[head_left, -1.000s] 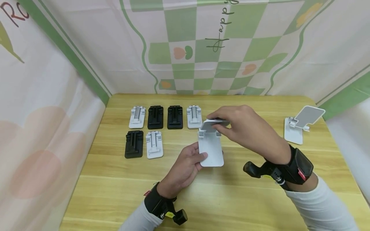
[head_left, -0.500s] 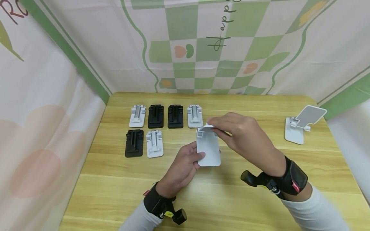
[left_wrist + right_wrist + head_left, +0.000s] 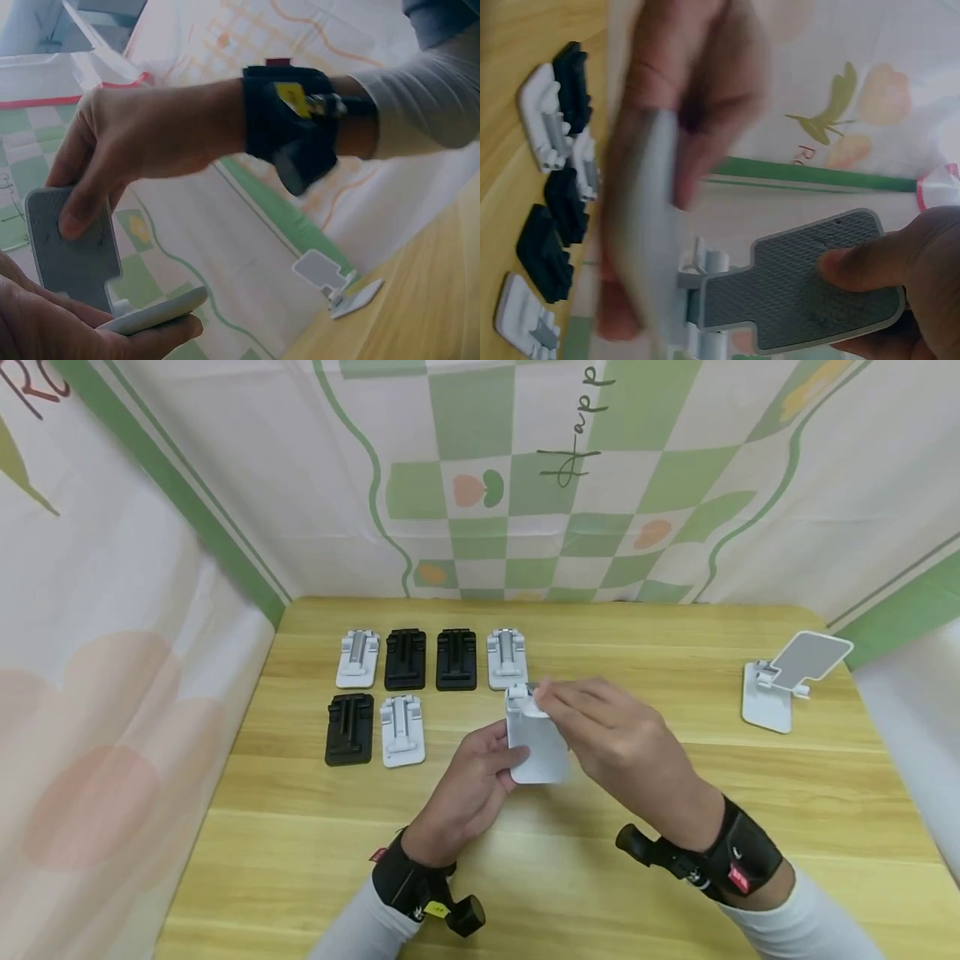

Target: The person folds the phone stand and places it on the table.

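A white folding phone stand (image 3: 538, 750) is held up above the table in both hands. My left hand (image 3: 480, 777) grips its flat base, thumb on the upper face and fingers beneath. With thumb and fingers my right hand (image 3: 618, 727) pinches the stand's raised back plate. The right wrist view shows that plate's grey ribbed pad (image 3: 802, 281) standing out from the base, the right thumb pressed on it. In the left wrist view the plate (image 3: 71, 240) rises steeply from the base.
Folded stands lie in two rows at the left, black ones (image 3: 456, 660) (image 3: 349, 731) and white ones (image 3: 402, 732) among them. An unfolded white stand (image 3: 767, 697) is at the table's right. Behind the wooden table (image 3: 637, 643) hangs a patterned cloth (image 3: 300, 502).
The right hand has turned and come down and left with the back plate. The held stand has shifted slightly left, and the left hand keeps its grip on the base.
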The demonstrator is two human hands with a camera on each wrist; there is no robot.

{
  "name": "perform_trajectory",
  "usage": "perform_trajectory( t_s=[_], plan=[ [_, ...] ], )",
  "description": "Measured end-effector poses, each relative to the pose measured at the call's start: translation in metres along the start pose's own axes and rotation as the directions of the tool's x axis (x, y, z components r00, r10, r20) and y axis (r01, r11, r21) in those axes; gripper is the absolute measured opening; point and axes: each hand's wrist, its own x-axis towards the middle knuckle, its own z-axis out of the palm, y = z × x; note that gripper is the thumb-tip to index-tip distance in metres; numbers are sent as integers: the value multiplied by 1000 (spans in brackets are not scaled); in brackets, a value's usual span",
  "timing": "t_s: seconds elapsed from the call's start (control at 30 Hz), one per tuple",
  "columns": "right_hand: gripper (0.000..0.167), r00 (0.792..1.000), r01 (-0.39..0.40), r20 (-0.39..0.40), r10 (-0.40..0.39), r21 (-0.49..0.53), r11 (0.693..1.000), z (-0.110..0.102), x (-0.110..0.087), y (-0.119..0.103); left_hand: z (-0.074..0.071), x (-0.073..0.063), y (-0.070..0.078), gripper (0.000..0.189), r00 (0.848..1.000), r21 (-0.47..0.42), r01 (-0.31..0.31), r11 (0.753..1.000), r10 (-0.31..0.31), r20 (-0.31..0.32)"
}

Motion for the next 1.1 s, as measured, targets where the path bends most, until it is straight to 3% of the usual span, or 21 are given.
perform_trajectory(
  t_s=[0.23, 0.6, 0.9, 1.0, 1.1],
  plan=[
    [28, 999, 54, 1, -54, -17, 998, 16, -13, -5, 3, 3, 1, 54, 1000, -94, -9, 996, 10, 6],
    [32, 990, 73, -116, -80, -71, 995, 32, -28, -9, 1, 2, 3, 52, 1000, -90, -17, 996, 17, -1],
    [27, 968, 157, -163, -189, -191, 969, 43, -36, -9, 2, -1, 8, 49, 998, -92, -55, 994, 56, 13],
    [27, 969, 145, -177, -175, -172, 974, 44, -35, -9, 0, 0, 8, 50, 998, -95, -54, 994, 56, 15],
    [25, 987, 59, -150, -63, -28, 998, 43, -35, -9, -1, 1, 8, 50, 998, -100, -54, 994, 57, 23]
  ],
)
